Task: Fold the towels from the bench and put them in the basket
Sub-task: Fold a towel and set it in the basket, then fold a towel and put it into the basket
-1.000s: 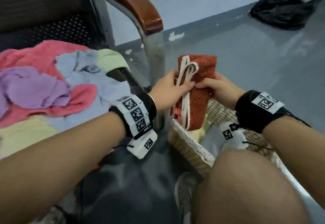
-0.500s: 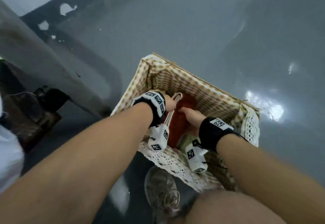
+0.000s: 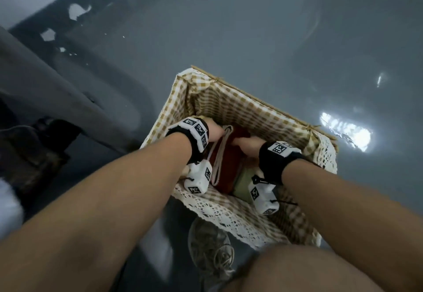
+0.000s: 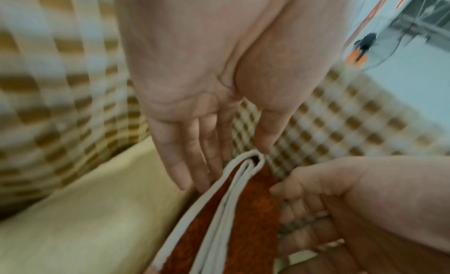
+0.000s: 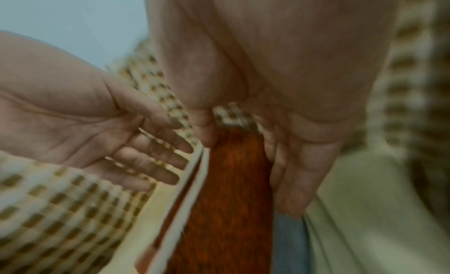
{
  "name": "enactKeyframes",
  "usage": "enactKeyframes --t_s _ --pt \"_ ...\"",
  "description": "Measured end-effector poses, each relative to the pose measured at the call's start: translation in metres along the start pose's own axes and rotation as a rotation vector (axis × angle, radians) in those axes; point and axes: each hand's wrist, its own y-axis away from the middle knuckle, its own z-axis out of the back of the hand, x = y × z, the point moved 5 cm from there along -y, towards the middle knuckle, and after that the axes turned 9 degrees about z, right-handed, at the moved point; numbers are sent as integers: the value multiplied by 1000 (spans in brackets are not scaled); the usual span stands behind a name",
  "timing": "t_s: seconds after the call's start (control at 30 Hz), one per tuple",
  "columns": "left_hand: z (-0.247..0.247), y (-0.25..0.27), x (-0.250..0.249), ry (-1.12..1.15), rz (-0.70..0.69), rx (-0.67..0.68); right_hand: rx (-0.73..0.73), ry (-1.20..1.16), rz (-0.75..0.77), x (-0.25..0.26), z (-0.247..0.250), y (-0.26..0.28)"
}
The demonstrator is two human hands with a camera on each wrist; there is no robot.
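Observation:
A folded red towel [image 3: 229,165] with white trim stands on edge inside the gingham-lined basket [image 3: 263,103] on the floor. My right hand [image 3: 248,144] pinches the towel's far end, thumb on one side and fingers on the other, as the right wrist view shows around the right hand [image 5: 246,172]. My left hand [image 3: 216,131] has straight fingers; their tips touch the white trim in the left wrist view [image 4: 243,182]. A pale yellow towel [image 3: 243,181] lies under and beside the red one, and a blue towel [image 5: 288,239] shows beneath it.
The basket's lace rim [image 3: 229,218] faces me, with my shoe [image 3: 210,250] and knee [image 3: 309,268] just in front of it. The grey bench frame [image 3: 68,99] runs along the left. Glossy grey floor [image 3: 297,39] lies beyond the basket.
The red towel was held up above the basket beside the bench; both hands have lowered it into the basket. My left fingers have straightened off it.

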Motion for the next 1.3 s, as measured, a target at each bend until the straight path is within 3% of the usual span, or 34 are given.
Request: enactKeyframes --t_s 0.13,0.3,0.43,0.6,0.7,0.83,1.03,1.1,1.2,1.3 --pt "48 47 -4 303 -99 5 6 204 121 59 15 37" --pt "118 140 40 394 -199 -139 211 384 452 164 -28 111" --pt "169 224 122 443 -195 -279 306 566 682 243 -100 179" --pt "208 324 257 301 -54 -533 446 649 905 307 -226 270" --pt "208 371 339 207 89 -643 523 757 1020 315 -307 319" --pt "189 403 436 256 283 -702 572 930 1189 302 -403 355" --pt "147 421 528 240 607 -758 569 1007 1242 275 -483 351" --pt "139 425 551 372 694 -790 512 1000 1263 276 -498 344" --pt "138 428 572 525 652 -888 410 889 1309 291 -512 341" --pt "149 430 571 601 529 -1010 459 699 1318 298 -525 346"
